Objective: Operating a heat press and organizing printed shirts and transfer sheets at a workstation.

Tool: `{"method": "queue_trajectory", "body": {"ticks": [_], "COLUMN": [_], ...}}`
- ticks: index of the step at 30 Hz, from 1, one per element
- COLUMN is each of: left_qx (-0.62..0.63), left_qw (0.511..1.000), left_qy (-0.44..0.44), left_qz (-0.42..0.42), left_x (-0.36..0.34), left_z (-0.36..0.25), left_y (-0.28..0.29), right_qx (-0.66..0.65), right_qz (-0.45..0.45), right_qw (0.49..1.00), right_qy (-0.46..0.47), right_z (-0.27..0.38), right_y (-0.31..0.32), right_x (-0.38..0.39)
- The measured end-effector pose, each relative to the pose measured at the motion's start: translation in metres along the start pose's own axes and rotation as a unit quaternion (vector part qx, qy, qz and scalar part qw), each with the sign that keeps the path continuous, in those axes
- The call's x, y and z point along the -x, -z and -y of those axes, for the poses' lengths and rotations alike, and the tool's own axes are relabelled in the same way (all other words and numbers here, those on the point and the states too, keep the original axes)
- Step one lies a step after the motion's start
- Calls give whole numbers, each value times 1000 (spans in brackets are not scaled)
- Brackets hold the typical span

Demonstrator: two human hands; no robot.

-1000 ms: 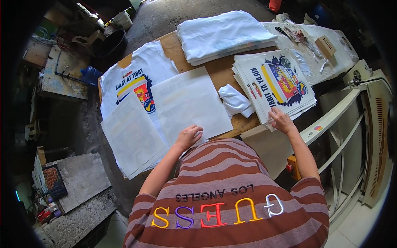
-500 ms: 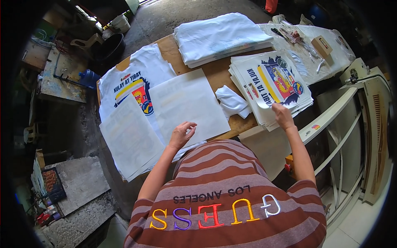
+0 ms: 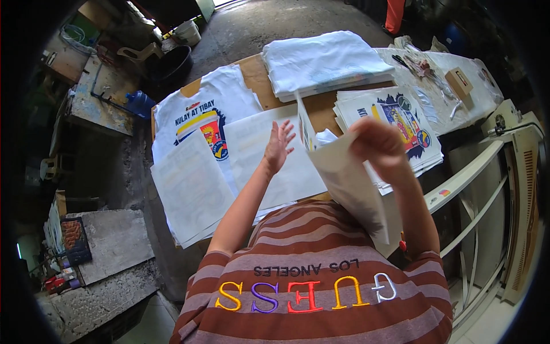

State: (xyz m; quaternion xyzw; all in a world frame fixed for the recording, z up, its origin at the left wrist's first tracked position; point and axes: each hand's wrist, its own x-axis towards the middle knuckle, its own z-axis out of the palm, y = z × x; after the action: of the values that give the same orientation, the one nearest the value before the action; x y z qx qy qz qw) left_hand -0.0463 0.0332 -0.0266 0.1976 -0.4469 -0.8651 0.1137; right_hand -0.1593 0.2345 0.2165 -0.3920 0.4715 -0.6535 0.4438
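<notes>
My right hand (image 3: 375, 140) is raised above the table, shut on a large paper sheet (image 3: 349, 183) that hangs curled, its blank side toward me. Behind it lies the stack of printed colour sheets (image 3: 409, 126) at the right. My left hand (image 3: 279, 146) hovers open, fingers spread, over a plain white sheet (image 3: 255, 152) in the middle. A white T-shirt (image 3: 200, 112) with a colourful print lies flat to the left, partly under that sheet. A crumpled white cloth (image 3: 326, 137) peeks out between my hands.
More white sheets (image 3: 192, 189) overhang the table's left front edge. A pile of folded white shirts (image 3: 326, 60) sits at the back of the wooden table (image 3: 258, 69). A small cardboard box (image 3: 460, 82), a white press machine (image 3: 515, 172), a black tub (image 3: 169, 63).
My right hand has lifted one sheet off the printed stack and swung it up toward me. My left hand rose from the white sheet and opened.
</notes>
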Motion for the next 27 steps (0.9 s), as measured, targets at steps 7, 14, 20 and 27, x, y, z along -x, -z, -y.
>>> {"method": "queue_trajectory", "body": {"ticks": [7, 14, 20, 27], "left_qx": [63, 18, -120, -124], "left_qw": [981, 987, 942, 910], "left_qy": [127, -43, -94, -66], "left_qz": [132, -152, -298, -389], "left_x": [24, 67, 93, 125], "left_z": [10, -32, -47, -44], "left_y": [-43, 28, 66, 98], "right_qx": [-53, 123, 260, 340], "right_qz": [-329, -406, -375, -299], "right_qw": [940, 906, 890, 891], "right_qy": [77, 10, 14, 29], "right_z": [-22, -78, -137, -165], "right_y": [101, 159, 137, 116], "right_x": [-38, -38, -84, -136]}}
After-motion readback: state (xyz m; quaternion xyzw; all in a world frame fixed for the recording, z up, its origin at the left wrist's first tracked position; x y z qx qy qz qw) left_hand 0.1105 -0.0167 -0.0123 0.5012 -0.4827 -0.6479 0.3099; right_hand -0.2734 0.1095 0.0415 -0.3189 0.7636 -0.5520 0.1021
